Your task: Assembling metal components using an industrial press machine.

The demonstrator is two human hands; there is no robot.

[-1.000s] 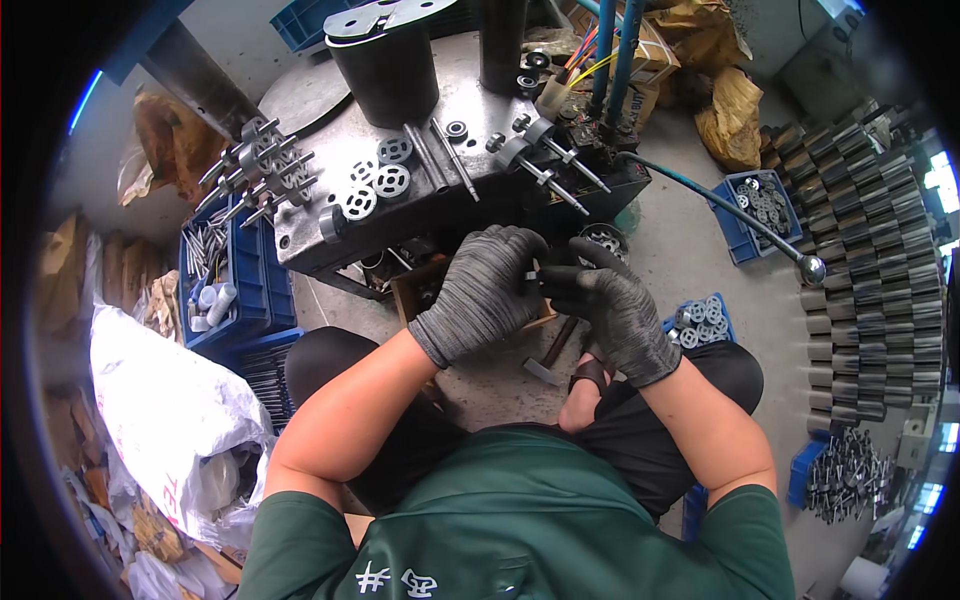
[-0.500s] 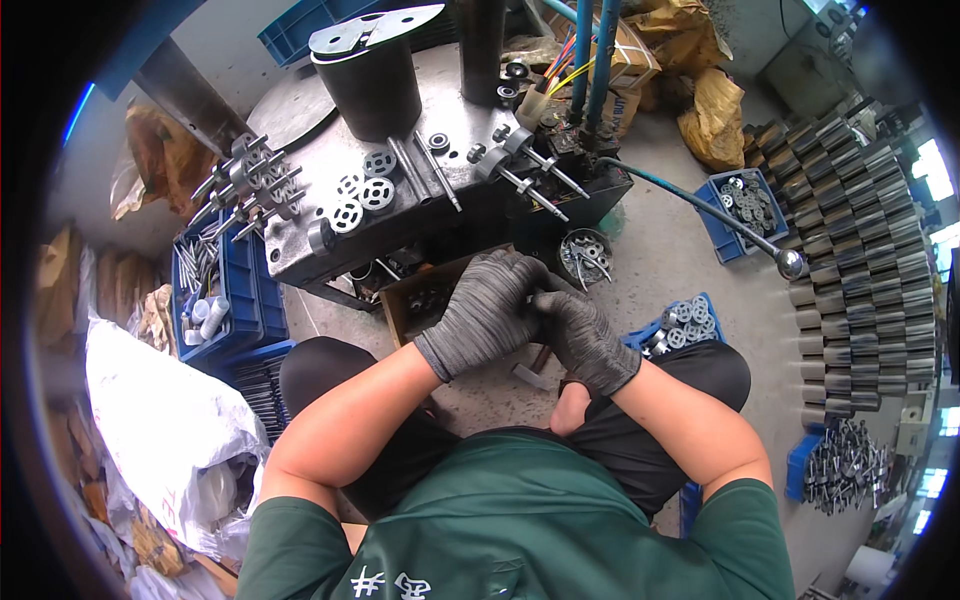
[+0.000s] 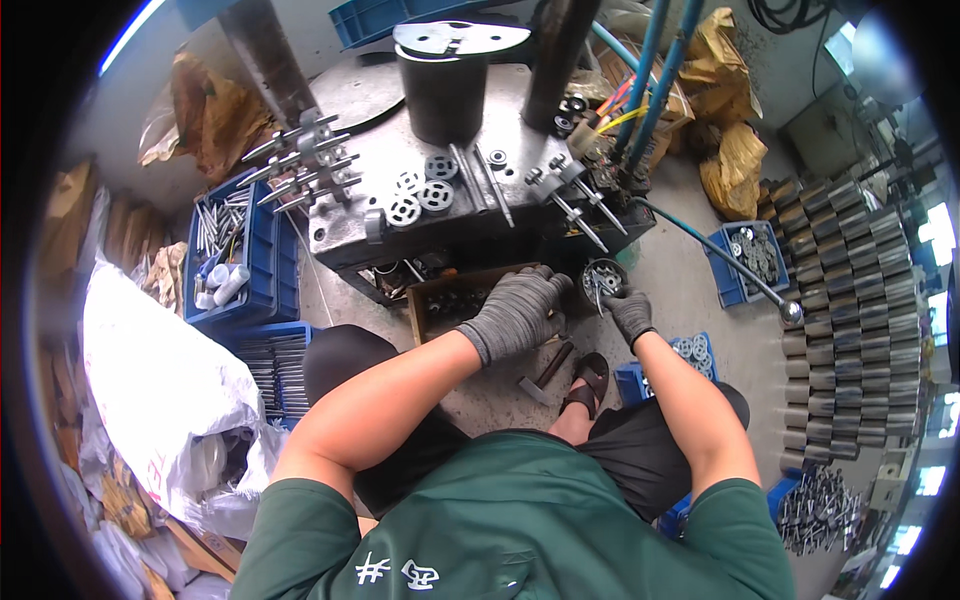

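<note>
- Steel bench (image 3: 510, 95), upper middle.
- White sack (image 3: 165, 380) crowding the left.
- Brown box (image 3: 416, 318) mid-frame, part-hidden behind the curled left hand (image 3: 515, 314); can't tell what it grasps.
- Right hand (image 3: 630, 316) at the round tin (image 3: 583, 285), right of centre; its grip I can't tell.

White sack (image 3: 165, 385) lay at left; metal cylinders (image 3: 840, 335) were stacked at right.
Crumpled brown wrapping (image 3: 735, 175) rested at upper right.

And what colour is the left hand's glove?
The left glove is grey with darker streaks, best seen in the head view.
</note>
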